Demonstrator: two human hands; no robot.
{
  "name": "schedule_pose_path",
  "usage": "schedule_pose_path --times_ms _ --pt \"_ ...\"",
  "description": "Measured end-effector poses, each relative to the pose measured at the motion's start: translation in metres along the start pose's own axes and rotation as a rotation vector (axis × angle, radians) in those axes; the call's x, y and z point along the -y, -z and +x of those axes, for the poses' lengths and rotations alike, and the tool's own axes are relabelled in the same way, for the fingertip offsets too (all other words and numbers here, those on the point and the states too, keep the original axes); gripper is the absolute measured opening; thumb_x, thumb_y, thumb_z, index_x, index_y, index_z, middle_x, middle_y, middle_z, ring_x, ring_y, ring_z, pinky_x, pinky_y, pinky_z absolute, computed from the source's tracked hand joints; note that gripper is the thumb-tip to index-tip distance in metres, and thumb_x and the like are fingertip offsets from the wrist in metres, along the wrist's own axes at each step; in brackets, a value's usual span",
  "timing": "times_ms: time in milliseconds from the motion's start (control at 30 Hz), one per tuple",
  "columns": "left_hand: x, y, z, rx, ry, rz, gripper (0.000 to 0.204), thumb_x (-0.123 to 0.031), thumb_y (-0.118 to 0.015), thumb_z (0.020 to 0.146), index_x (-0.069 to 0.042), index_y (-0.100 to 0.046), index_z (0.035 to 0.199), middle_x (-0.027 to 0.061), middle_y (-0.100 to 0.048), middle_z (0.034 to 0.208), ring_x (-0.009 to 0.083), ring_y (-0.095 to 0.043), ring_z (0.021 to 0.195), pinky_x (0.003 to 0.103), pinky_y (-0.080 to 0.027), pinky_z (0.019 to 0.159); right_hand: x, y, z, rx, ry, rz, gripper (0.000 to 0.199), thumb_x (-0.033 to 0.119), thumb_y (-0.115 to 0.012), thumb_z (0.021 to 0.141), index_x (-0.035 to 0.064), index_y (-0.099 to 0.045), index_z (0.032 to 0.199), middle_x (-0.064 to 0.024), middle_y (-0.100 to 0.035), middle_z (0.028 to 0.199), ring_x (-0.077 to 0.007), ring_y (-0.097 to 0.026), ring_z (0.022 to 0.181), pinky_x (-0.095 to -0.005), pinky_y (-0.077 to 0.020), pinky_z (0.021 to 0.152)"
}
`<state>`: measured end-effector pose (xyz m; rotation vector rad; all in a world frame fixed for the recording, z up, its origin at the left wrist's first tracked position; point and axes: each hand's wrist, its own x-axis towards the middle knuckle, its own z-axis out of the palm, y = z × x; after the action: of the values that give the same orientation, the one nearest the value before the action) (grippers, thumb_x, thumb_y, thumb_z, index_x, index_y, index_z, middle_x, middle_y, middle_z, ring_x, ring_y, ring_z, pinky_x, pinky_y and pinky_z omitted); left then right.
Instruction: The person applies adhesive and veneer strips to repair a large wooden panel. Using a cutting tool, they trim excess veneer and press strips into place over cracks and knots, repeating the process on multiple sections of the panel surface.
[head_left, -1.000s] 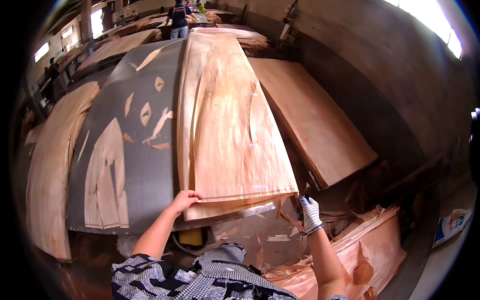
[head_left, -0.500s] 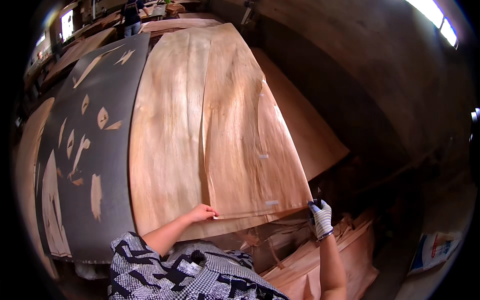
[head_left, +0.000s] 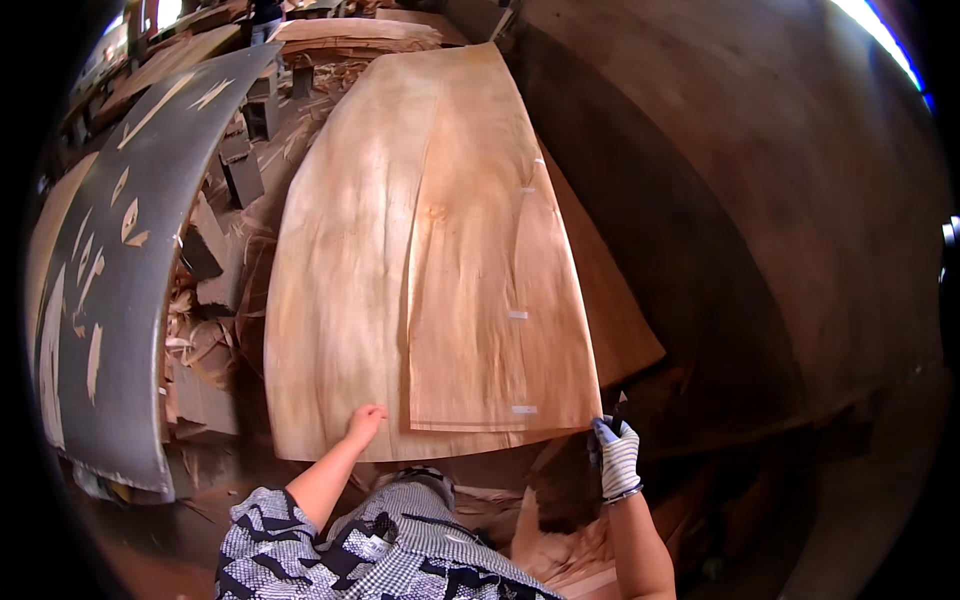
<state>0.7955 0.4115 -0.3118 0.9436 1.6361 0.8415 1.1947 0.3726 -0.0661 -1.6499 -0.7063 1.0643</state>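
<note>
A narrow veneer sheet (head_left: 470, 330) with several small pale tape strips along a seam lies on a wider, paler veneer sheet (head_left: 330, 300). My bare left hand (head_left: 367, 425) is over the wider sheet near its front edge, left of the narrow sheet's corner. Its fingers are curled together, with nothing visible in them. At the front right corner, my right hand (head_left: 619, 458), in a striped white glove with bluish fingertips, pinches the narrow sheet's edge. A small dark tool (head_left: 617, 411) juts up from that hand; its kind is hard to make out.
To the left stands a dark grey board (head_left: 130, 250) scattered with veneer scraps. Between it and the sheets are blocks (head_left: 240, 170) and veneer waste (head_left: 210, 350). Another brown sheet (head_left: 610, 310) protrudes at the right. Behind are stacked sheets (head_left: 355, 32) and a person (head_left: 265, 15).
My left hand has let go of the narrow sheet's front left corner and moved left. The narrow sheet now lies flatter. My view has shifted, showing a gap beside the grey board.
</note>
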Motion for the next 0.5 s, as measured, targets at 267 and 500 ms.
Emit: schedule_pose_path --times_ms 267,500 --pt "0.169 -0.039 0.027 -0.886 0.609 -0.714 0.067 -0.055 -0.040 0.083 -0.001 -0.044 0.122 0.0143 -0.050 0.121 0.0301 -0.048 0.112 0.042 -0.039 0.091 -0.011 0.053 0.136 0.124 -0.010 -0.035 0.008 0.013 -0.061 0.080 0.0065 -0.058 0.085 0.0005 -0.050 0.052 -0.0076 -0.042 0.036 -0.0206 -0.0306 0.033" --pt "0.086 -0.245 0.035 -0.797 0.754 -1.372 0.032 -0.016 -0.059 0.080 -0.011 -0.052 0.110 0.0060 -0.060 0.101 0.0221 -0.060 0.087 0.034 -0.052 0.066 0.062 0.160 0.223 0.021 0.036 -0.161 0.007 0.012 -0.062 0.079 0.0063 -0.057 0.081 -0.0001 -0.048 0.049 -0.0082 -0.040 0.034 -0.0212 -0.0290 0.031"
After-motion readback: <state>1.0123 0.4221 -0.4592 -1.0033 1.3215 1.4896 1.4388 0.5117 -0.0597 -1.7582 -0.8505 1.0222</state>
